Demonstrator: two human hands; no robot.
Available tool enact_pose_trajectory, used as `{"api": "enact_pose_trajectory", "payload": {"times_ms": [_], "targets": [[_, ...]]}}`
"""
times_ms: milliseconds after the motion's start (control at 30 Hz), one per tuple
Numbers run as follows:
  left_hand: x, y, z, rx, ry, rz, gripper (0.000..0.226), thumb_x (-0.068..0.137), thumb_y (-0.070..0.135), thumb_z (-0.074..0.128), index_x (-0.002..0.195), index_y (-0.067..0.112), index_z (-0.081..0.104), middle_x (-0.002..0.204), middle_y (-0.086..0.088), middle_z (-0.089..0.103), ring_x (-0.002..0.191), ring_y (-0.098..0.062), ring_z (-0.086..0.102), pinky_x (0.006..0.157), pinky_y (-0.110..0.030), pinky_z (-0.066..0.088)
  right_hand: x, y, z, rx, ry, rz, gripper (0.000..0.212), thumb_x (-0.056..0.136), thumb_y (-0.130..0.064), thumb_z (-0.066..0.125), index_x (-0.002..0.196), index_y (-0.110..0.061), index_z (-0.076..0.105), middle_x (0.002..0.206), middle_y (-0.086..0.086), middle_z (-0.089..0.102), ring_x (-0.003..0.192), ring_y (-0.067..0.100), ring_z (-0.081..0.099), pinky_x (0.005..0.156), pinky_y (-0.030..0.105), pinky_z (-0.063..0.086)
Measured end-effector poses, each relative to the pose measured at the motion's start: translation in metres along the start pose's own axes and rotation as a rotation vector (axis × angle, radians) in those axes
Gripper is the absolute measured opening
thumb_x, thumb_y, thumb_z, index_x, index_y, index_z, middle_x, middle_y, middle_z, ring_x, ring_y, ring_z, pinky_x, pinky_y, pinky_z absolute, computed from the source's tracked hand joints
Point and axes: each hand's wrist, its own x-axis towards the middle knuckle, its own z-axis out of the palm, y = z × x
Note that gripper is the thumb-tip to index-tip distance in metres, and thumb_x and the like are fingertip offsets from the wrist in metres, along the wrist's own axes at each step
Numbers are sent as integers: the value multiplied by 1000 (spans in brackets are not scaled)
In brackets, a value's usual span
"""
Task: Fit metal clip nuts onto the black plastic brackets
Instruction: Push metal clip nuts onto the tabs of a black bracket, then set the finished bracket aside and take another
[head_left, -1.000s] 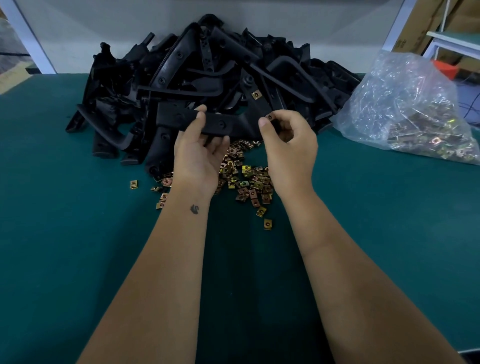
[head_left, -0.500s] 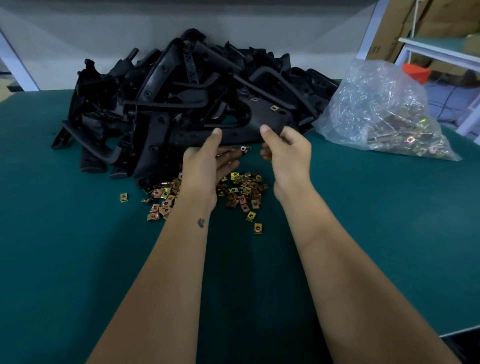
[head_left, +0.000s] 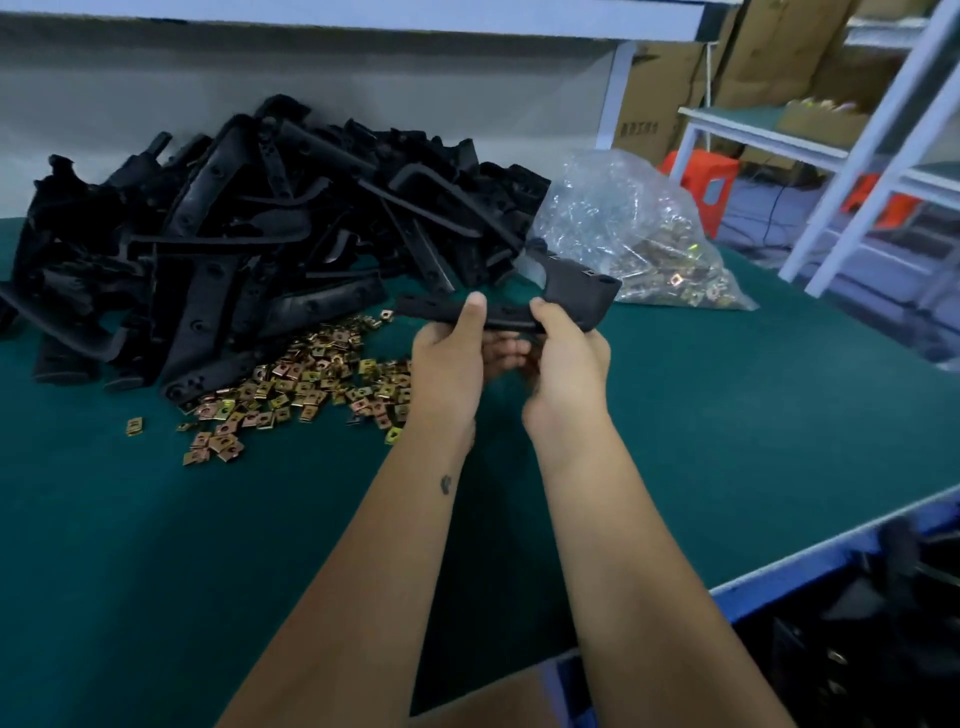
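1. While both hands hold it above the green tabletop (head_left: 727, 415), one black bracket (head_left: 576, 299) sits level between them.
2. Left hand (head_left: 452, 358) pinches its narrow end, thumb on top.
3. Right hand (head_left: 566, 358) curls its fingers round the middle.
4. Loose clip nuts (head_left: 306, 379) lie just beside the bracket pile (head_left: 234, 234).
5. A clear bag of nuts (head_left: 639, 239) rests behind.

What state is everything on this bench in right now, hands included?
Black bracket: lifted off the table, held in both hands.
Left hand: gripping the bracket, thumb on top.
Right hand: gripping the bracket.
Bracket pile: heaped, untouched.
Loose clip nuts: scattered on the green table.
Plastic bag of clip nuts: lying slumped on the table.
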Motion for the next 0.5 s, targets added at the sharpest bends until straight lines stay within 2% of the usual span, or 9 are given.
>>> {"api": "enact_pose_trajectory", "payload": {"times_ms": [67,133,200,267,433,500], "targets": [[-12,-11,24,32,-25,-39,29,102,24,54,84,5,65,58,-1,69,52,-10,66,50,-19,53,-1,-13,-19,30,96,-38,12,86,-10,67,80,-13,58,65,0,62,43,8,53,42,18,42],[-27,-25,52,72,-84,-66,26,100,23,56,83,6,67,65,-2,70,58,-13,66,57,-23,56,-2,-28,-41,90,189,-72,13,85,-8,66,80,-13,55,68,2,60,47,12,54,44,19,43],[-47,-40,83,100,-147,-116,21,97,23,62,97,2,67,84,-9,73,73,-22,69,72,-34,59,-3,-46,-65,193,278,-120,10,85,-4,62,81,-11,57,76,8,63,59,21,60,52,26,50],[-70,-55,111,112,-227,-179,26,95,22,65,109,1,65,99,-15,74,88,-29,72,81,-43,59,-1,-66,-93,247,392,-179,10,85,-1,60,81,-9,60,83,11,66,68,25,63,58,31,52],[-124,-86,167,266,-560,-200,17,94,13,63,110,10,68,106,-6,74,99,-20,70,92,-39,56,-3,-109,-177,340,664,-330,13,82,2,58,80,-11,61,88,14,71,72,28,67,58,33,56],[-142,-97,183,375,-722,-202,10,95,11,61,103,13,66,105,-5,72,100,-19,68,98,-39,53,-2,-123,-214,389,776,-390,14,81,4,56,79,-9,60,83,11,70,71,27,66,61,35,53]]}}
